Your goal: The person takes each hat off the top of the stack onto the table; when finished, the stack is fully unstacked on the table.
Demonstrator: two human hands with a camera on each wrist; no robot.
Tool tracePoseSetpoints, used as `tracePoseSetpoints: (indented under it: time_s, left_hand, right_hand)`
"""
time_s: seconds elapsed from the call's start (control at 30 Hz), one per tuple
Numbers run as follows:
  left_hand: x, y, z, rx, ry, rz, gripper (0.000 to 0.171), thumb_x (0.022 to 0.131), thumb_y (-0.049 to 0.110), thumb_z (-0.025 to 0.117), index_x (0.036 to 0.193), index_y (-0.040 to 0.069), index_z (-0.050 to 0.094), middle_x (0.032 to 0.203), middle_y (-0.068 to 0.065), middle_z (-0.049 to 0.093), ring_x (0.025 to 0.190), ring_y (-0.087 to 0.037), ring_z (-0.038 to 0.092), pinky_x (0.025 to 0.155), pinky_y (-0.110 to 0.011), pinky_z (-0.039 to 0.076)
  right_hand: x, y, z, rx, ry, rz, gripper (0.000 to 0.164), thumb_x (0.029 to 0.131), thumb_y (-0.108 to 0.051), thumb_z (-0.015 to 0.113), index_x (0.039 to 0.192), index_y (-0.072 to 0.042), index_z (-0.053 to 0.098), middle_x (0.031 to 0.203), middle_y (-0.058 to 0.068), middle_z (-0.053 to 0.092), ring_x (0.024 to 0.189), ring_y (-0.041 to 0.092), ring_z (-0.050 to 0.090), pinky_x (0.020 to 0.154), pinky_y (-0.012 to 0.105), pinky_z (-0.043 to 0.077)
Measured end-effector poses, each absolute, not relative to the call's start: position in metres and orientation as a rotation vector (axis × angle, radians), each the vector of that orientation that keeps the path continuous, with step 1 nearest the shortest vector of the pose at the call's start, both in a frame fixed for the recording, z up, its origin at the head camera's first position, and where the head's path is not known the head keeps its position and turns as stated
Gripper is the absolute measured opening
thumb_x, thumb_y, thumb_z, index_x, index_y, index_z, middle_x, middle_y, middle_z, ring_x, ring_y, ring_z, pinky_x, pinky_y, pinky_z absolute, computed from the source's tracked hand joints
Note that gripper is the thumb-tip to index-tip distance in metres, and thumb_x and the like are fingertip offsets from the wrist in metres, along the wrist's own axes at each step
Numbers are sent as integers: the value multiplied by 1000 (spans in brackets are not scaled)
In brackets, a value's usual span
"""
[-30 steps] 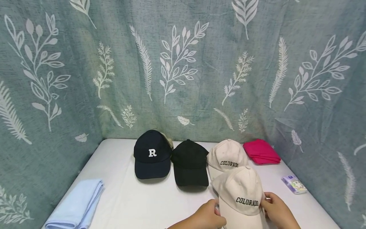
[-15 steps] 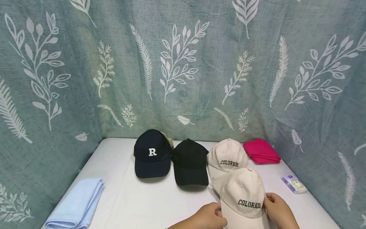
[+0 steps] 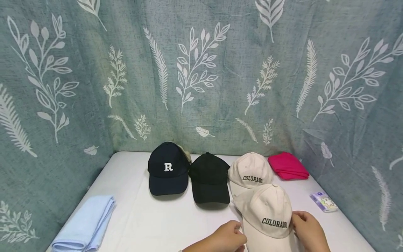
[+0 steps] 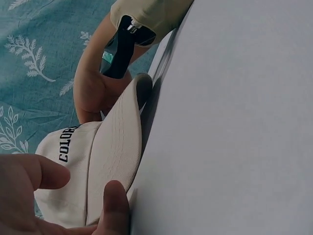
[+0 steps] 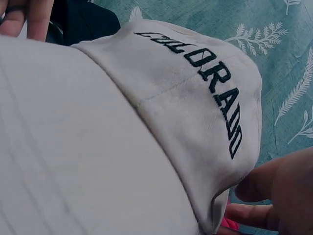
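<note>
A beige baseball cap (image 3: 267, 213) lettered COLORADO lies at the front of the table, brim toward me. It overlaps the brim of a matching beige cap (image 3: 251, 170) behind it. My right hand (image 3: 309, 231) pinches its right lower edge; in the right wrist view, the thumb and fingers of that hand (image 5: 276, 191) meet at the crown's rim. Beside the brim's left edge is my left hand (image 3: 227, 237), with thumb and finger apart in the left wrist view and the front cap (image 4: 115, 142) just beyond them. Whether a fingertip touches the brim cannot be made out.
A navy cap (image 3: 168, 168) with a white R and a black cap (image 3: 210, 178) stand at the back, left of the beige ones. Around them are a folded red cloth (image 3: 288, 166), a small purple-and-white packet (image 3: 323, 202) and a folded light blue cloth (image 3: 85, 222). Patterned curtains enclose the table.
The front beige cap has shifted slightly right and toward me, then a touch back. My left hand has come slightly away from the brim; my right hand has stayed at the cap's side.
</note>
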State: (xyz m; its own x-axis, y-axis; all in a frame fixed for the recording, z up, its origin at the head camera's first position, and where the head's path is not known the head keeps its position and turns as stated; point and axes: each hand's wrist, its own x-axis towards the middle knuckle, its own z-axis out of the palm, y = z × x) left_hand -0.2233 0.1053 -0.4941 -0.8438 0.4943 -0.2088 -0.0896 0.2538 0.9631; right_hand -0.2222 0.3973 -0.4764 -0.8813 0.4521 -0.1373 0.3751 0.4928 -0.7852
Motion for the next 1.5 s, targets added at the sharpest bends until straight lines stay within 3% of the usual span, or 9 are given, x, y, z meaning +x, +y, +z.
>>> tracePoseSetpoints:
  time_s: [0.2,0.4,0.83,1.07,1.27,1.5]
  left_hand:
    - [-226,100,-493,280,2049,1701,55,87,8,63,138,-8,54,94,-4,68,63,-14,65,60,-25,59]
    - [-229,91,-488,246,2086,1762,49,86,7,62,133,-5,58,91,-1,68,60,-12,62,58,-27,58]
    - [-246,56,-486,196,2171,1763,50,88,8,62,137,3,57,88,-4,64,64,-15,60,58,-26,51]
    - [-253,31,-485,257,2235,1726,48,88,9,61,136,4,57,85,-4,63,65,-15,58,57,-25,43]
    - [-260,7,-484,252,2283,1727,45,89,10,59,134,4,59,91,-4,63,69,-16,59,58,-25,46]
    - [-265,-21,-485,297,2412,1700,46,89,12,58,134,4,60,94,-2,62,68,-14,60,58,-26,46]
  right_hand:
    - [-221,389,-473,-832,-2469,1300,50,105,-31,47,139,6,54,132,29,58,113,37,58,76,39,50]
    - [-222,384,-471,-837,-2353,1275,47,108,-32,46,140,2,57,128,25,62,113,34,55,82,43,44]
    - [-221,368,-462,-806,-2193,1178,39,106,-29,50,133,-4,63,115,13,65,91,13,53,70,25,42]
    - [-218,343,-447,-719,-2134,1133,36,106,-27,49,130,-5,64,120,12,64,92,6,51,74,21,40]
    - [-215,314,-439,-511,-2087,1066,26,104,-19,54,121,-5,68,114,8,67,92,-8,50,77,6,40]
    - [-214,280,-435,-272,-2107,1107,17,102,-10,59,115,-4,70,110,5,67,97,-5,53,81,2,42]
